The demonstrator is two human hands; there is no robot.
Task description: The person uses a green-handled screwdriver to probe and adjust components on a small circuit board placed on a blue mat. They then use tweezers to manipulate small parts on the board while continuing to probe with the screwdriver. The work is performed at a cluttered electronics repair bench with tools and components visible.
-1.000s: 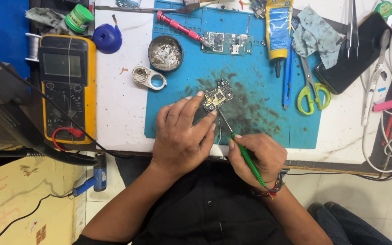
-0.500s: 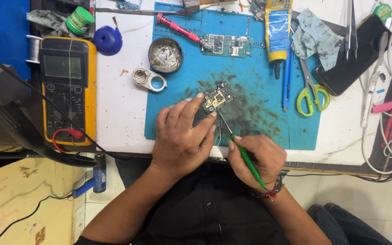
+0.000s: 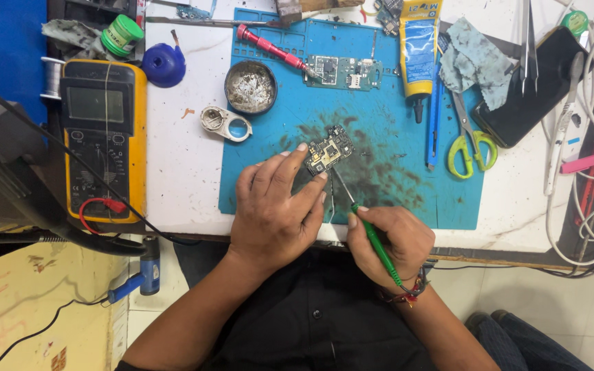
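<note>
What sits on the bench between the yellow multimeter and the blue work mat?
In the head view, a small silver loupe lies on white bench between multimeter and mat.
</note>
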